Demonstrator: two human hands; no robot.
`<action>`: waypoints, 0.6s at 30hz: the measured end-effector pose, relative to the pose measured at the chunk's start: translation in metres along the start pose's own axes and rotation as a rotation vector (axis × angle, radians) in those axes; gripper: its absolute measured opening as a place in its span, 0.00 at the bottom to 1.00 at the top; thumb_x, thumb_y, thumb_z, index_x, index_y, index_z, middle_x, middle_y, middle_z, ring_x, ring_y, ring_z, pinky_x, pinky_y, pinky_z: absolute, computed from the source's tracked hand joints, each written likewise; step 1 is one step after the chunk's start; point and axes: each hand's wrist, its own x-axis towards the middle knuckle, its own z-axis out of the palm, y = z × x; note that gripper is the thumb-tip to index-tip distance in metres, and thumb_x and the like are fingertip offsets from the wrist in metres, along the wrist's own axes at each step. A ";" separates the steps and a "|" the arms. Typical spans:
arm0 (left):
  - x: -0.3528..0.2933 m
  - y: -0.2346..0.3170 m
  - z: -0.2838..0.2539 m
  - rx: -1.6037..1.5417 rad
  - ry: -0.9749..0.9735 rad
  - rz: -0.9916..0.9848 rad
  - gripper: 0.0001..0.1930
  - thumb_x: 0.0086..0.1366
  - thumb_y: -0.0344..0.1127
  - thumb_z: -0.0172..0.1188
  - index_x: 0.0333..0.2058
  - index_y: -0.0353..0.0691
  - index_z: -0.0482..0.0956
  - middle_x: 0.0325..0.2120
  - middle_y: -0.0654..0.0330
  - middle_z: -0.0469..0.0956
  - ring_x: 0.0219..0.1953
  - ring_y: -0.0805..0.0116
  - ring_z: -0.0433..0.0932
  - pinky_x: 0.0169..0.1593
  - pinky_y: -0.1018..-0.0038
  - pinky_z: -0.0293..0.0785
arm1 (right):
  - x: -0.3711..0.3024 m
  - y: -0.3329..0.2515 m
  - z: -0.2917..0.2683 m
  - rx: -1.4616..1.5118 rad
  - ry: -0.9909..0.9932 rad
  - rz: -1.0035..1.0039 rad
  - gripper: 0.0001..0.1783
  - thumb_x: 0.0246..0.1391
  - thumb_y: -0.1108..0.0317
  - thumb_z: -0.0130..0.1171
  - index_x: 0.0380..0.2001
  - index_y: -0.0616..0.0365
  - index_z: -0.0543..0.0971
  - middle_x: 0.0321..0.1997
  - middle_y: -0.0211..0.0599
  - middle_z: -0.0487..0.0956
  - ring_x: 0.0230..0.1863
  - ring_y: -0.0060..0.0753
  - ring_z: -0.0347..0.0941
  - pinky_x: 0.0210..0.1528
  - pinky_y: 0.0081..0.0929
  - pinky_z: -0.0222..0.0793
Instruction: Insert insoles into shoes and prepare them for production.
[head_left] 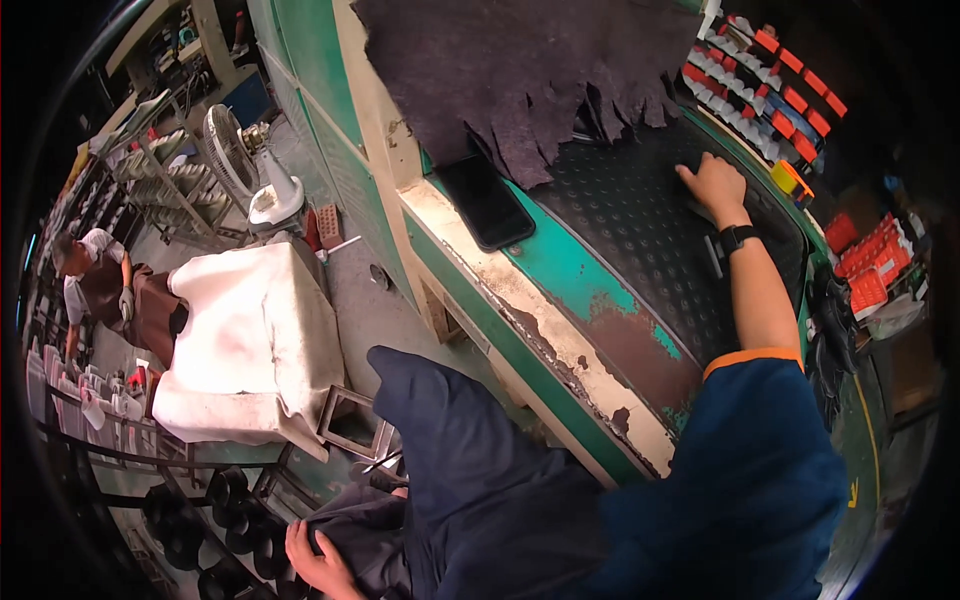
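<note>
Black studded mat (630,230) on green counter (580,270); right hand (716,188) over its right side, grip loosely open, nothing seen inside. Left hand (322,566) at dark fabric (362,530), can't tell grip. Ragged dark hide (520,70) at mat's far end, phone (487,203) alongside.

A black phone (487,205) lies near the middle. Left, a co-worker (95,262) leans near a white cover (238,335); farther, a pale fan (230,157) stands by a rack (172,190). Right, a yellow-and-orange item (791,182), perhaps a tape roll, sits nearer than rows of orange-and-white pieces (789,122).
</note>
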 end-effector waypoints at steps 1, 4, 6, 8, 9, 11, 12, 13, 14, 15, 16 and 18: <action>-0.005 -0.008 0.002 -0.030 -0.025 -0.056 0.17 0.62 0.34 0.58 0.47 0.31 0.79 0.51 0.48 0.77 0.56 0.48 0.72 0.62 0.59 0.64 | -0.015 -0.003 -0.001 -0.054 0.068 -0.063 0.40 0.48 0.39 0.65 0.57 0.56 0.74 0.48 0.47 0.78 0.50 0.50 0.77 0.51 0.45 0.74; -0.005 -0.008 -0.001 -0.080 -0.081 -0.021 0.17 0.61 0.33 0.58 0.47 0.32 0.79 0.50 0.49 0.77 0.56 0.47 0.72 0.61 0.59 0.65 | -0.059 0.008 -0.027 -0.129 0.246 -0.168 0.46 0.39 0.41 0.71 0.60 0.51 0.72 0.50 0.46 0.74 0.53 0.50 0.73 0.56 0.46 0.70; -0.001 0.000 -0.004 -0.158 -0.102 -0.017 0.17 0.60 0.33 0.59 0.46 0.32 0.79 0.50 0.49 0.77 0.56 0.48 0.72 0.62 0.59 0.64 | -0.066 0.031 -0.017 0.178 0.225 -0.069 0.51 0.34 0.43 0.74 0.63 0.48 0.69 0.51 0.44 0.73 0.55 0.49 0.71 0.59 0.42 0.67; -0.001 -0.011 -0.009 -0.219 -0.091 0.053 0.15 0.60 0.30 0.59 0.46 0.32 0.80 0.49 0.48 0.78 0.55 0.47 0.74 0.62 0.59 0.65 | -0.076 0.038 -0.011 0.242 0.326 -0.012 0.50 0.35 0.45 0.74 0.63 0.49 0.69 0.52 0.45 0.74 0.55 0.51 0.72 0.58 0.42 0.68; 0.005 -0.024 -0.003 -0.427 -0.157 -0.007 0.15 0.60 0.28 0.59 0.46 0.32 0.80 0.47 0.50 0.80 0.55 0.51 0.74 0.62 0.62 0.65 | -0.073 0.047 -0.015 0.228 0.343 -0.010 0.50 0.35 0.45 0.74 0.63 0.49 0.69 0.52 0.45 0.74 0.55 0.51 0.72 0.58 0.42 0.68; 0.028 -0.003 -0.019 -0.892 -0.185 -0.258 0.16 0.60 0.28 0.57 0.47 0.30 0.79 0.46 0.52 0.80 0.55 0.58 0.74 0.61 0.66 0.65 | -0.060 0.058 -0.029 0.404 0.218 -0.064 0.51 0.37 0.46 0.73 0.65 0.52 0.67 0.53 0.47 0.76 0.54 0.49 0.74 0.56 0.41 0.70; 0.043 0.021 -0.035 -1.017 -0.175 -0.240 0.16 0.61 0.28 0.56 0.47 0.29 0.79 0.46 0.52 0.80 0.54 0.60 0.74 0.61 0.67 0.65 | -0.054 0.068 -0.047 0.712 0.198 -0.200 0.49 0.40 0.48 0.72 0.65 0.54 0.67 0.54 0.44 0.78 0.54 0.42 0.76 0.56 0.36 0.70; 0.056 0.040 -0.042 -1.049 -0.171 -0.121 0.16 0.61 0.28 0.55 0.47 0.28 0.78 0.47 0.51 0.79 0.54 0.60 0.74 0.61 0.67 0.65 | -0.057 0.064 -0.075 1.103 0.117 -0.199 0.45 0.44 0.50 0.70 0.64 0.55 0.68 0.54 0.41 0.78 0.53 0.38 0.76 0.56 0.33 0.70; 0.066 0.057 -0.049 -1.075 -0.172 0.000 0.17 0.61 0.28 0.54 0.48 0.28 0.78 0.48 0.50 0.78 0.54 0.59 0.74 0.61 0.67 0.65 | -0.075 0.049 -0.114 1.488 0.017 -0.199 0.41 0.47 0.52 0.68 0.63 0.56 0.70 0.54 0.38 0.79 0.52 0.33 0.77 0.56 0.30 0.70; 0.075 0.081 -0.059 -1.169 -0.193 0.090 0.19 0.60 0.29 0.54 0.50 0.29 0.78 0.51 0.50 0.77 0.54 0.59 0.74 0.62 0.67 0.65 | -0.092 0.040 -0.150 1.839 -0.119 -0.357 0.33 0.53 0.55 0.63 0.61 0.56 0.72 0.52 0.33 0.79 0.51 0.29 0.77 0.57 0.29 0.70; 0.082 0.101 -0.067 -1.193 -0.237 0.169 0.22 0.60 0.31 0.56 0.52 0.29 0.76 0.53 0.50 0.75 0.55 0.59 0.74 0.61 0.66 0.65 | -0.111 0.024 -0.183 2.002 -0.198 -0.446 0.30 0.57 0.56 0.59 0.60 0.57 0.72 0.51 0.32 0.80 0.50 0.29 0.77 0.57 0.28 0.70; 0.089 0.146 -0.080 -1.315 -0.293 0.373 0.31 0.58 0.38 0.61 0.61 0.33 0.70 0.59 0.49 0.70 0.57 0.56 0.73 0.61 0.64 0.66 | -0.120 -0.002 -0.214 2.184 -0.037 -0.483 0.31 0.59 0.52 0.58 0.61 0.58 0.71 0.52 0.33 0.80 0.50 0.30 0.77 0.56 0.28 0.71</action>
